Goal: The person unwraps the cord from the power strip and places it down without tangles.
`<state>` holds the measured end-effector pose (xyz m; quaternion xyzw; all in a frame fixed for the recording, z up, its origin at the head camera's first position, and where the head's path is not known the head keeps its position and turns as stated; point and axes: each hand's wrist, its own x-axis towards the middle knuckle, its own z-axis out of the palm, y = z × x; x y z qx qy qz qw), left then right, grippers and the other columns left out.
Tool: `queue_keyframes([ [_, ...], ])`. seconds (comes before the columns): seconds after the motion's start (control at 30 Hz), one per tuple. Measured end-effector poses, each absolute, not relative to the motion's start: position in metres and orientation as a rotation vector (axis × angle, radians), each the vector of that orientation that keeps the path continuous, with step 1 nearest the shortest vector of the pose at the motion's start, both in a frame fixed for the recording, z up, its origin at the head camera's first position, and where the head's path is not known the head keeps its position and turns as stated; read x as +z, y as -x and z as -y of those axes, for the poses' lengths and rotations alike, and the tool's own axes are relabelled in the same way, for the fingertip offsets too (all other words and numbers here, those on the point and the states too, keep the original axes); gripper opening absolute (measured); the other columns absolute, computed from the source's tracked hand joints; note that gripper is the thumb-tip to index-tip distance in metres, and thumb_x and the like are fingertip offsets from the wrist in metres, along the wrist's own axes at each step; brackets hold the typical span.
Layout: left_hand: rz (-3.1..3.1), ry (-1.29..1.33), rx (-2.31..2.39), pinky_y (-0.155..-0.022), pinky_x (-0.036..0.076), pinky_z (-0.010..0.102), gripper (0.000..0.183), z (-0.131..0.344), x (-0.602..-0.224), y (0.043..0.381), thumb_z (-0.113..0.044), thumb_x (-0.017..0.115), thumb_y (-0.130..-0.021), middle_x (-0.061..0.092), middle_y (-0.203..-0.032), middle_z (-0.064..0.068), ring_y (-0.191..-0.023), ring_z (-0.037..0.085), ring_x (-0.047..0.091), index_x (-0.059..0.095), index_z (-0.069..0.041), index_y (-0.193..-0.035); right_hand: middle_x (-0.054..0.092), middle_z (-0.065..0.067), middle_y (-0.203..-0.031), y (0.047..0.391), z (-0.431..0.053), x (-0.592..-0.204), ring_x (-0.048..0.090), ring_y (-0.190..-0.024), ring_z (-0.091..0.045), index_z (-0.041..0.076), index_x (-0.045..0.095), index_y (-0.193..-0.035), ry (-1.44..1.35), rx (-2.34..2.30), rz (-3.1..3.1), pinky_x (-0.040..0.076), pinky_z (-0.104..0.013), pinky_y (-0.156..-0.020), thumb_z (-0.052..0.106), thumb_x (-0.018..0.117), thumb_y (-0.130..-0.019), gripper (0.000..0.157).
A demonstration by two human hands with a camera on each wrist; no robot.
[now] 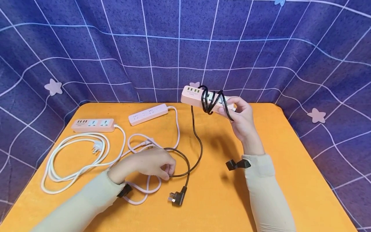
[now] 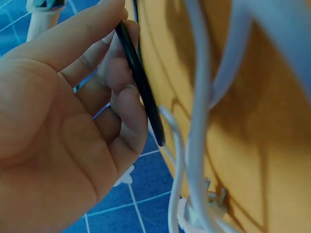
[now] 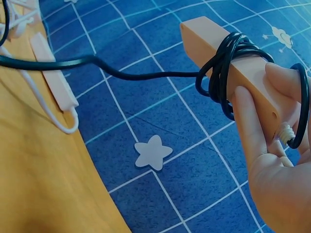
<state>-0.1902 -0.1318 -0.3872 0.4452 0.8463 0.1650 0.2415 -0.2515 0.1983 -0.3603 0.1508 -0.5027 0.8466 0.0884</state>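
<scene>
Raised over the back of the table, a pink power strip (image 1: 191,98) is gripped at its right end by my right hand (image 1: 243,120). Several turns of its black cord (image 1: 200,141) wrap around the strip's middle, as the right wrist view also shows. The cord's loose length hangs down to the table and loops back. Low over the table, my left hand (image 1: 153,162) pinches this cord between thumb and fingers; the left wrist view shows the black cord (image 2: 141,82) at the fingertips. A black plug (image 1: 178,197) at the cord's end lies to the right of that hand.
On the left lies another pink power strip (image 1: 92,127) with a coiled white cord (image 1: 52,164). A paler pink strip (image 1: 148,115) lies behind my left hand; its pale cord (image 1: 178,125) runs beneath that hand. A blue gridded curtain (image 1: 162,51) stands behind the orange table (image 1: 214,206).
</scene>
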Motion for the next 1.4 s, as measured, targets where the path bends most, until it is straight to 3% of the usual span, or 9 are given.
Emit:
queue_keyframes([
  [0.43, -2.292, -1.226, 0.508, -0.074, 0.051, 0.024, 0.013, 0.137, -0.378, 0.198, -0.027, 0.083, -0.093, 0.066, -0.082, -0.02, -0.075, -0.002, 0.059, 0.076, -0.023, -0.102, 0.069, -0.005, -0.114, 0.252, -0.2, -0.364, 0.07, -0.088, -0.016, 0.011, 0.073, -0.091, -0.472, 2.535, 1.495, 0.063, -0.028, -0.079, -0.027, 0.062, -0.085, 0.04],
  [0.6, -2.314, -1.214, 0.582, -0.072, 0.054, 0.025, 0.011, 0.137, -0.37, 0.206, -0.03, 0.078, -0.098, 0.067, -0.085, -0.019, -0.075, 0.0, 0.063, 0.075, -0.022, -0.105, 0.069, -0.004, -0.112, 0.252, -0.199, -0.364, 0.069, -0.087, -0.016, 0.012, 0.073, -0.091, -0.471, 2.528, 1.505, 0.063, -0.029, -0.079, -0.027, 0.062, -0.084, 0.041],
  [0.73, -2.445, -1.212, 0.661, -0.068, 0.052, 0.027, 0.006, 0.134, -0.363, 0.215, -0.024, 0.068, -0.104, 0.064, -0.081, -0.016, -0.069, 0.003, 0.059, 0.073, -0.022, -0.102, 0.068, -0.005, -0.112, 0.251, -0.199, -0.363, 0.069, -0.087, -0.017, 0.01, 0.073, -0.091, -0.492, 2.539, 1.489, 0.064, -0.03, -0.08, -0.028, 0.061, -0.084, 0.04],
  [0.83, -2.583, -1.102, 0.761, -0.068, 0.052, 0.031, 0.015, 0.133, -0.355, 0.222, -0.021, 0.06, -0.109, 0.065, -0.08, -0.01, -0.071, 0.006, 0.058, 0.072, -0.02, -0.101, 0.068, -0.005, -0.114, 0.251, -0.2, -0.363, 0.069, -0.089, -0.017, 0.01, 0.073, -0.092, -0.505, 2.542, 1.483, 0.064, -0.03, -0.08, -0.028, 0.062, -0.084, 0.04],
  [0.97, -2.683, -0.875, 0.935, -0.075, 0.058, 0.036, 0.023, 0.132, -0.347, 0.231, -0.029, 0.054, -0.113, 0.075, -0.091, -0.001, -0.081, 0.013, 0.068, 0.073, -0.018, -0.111, 0.068, -0.005, -0.115, 0.252, -0.2, -0.364, 0.068, -0.09, -0.016, 0.011, 0.074, -0.092, -0.506, 2.531, 1.501, 0.064, -0.029, -0.08, -0.027, 0.063, -0.084, 0.04],
  [1.17, -2.677, -0.693, 1.14, -0.076, 0.059, 0.037, 0.03, 0.124, -0.342, 0.243, -0.041, 0.058, -0.111, 0.076, -0.099, -0.004, -0.088, 0.019, 0.072, 0.071, -0.019, -0.127, 0.068, -0.004, -0.114, 0.252, -0.2, -0.363, 0.066, -0.09, -0.016, 0.011, 0.073, -0.091, -0.509, 2.526, 1.51, 0.063, -0.028, -0.08, -0.027, 0.063, -0.084, 0.04],
  [1.4, -2.629, -0.599, 1.261, -0.075, 0.06, 0.037, 0.027, 0.111, -0.346, 0.247, -0.037, 0.064, -0.107, 0.076, -0.093, 0.0, -0.082, 0.02, 0.071, 0.073, -0.017, -0.124, 0.067, -0.004, -0.113, 0.25, -0.199, -0.361, 0.066, -0.087, -0.015, 0.011, 0.073, -0.09, -0.512, 2.528, 1.504, 0.063, -0.027, -0.078, -0.028, 0.061, -0.084, 0.041],
])
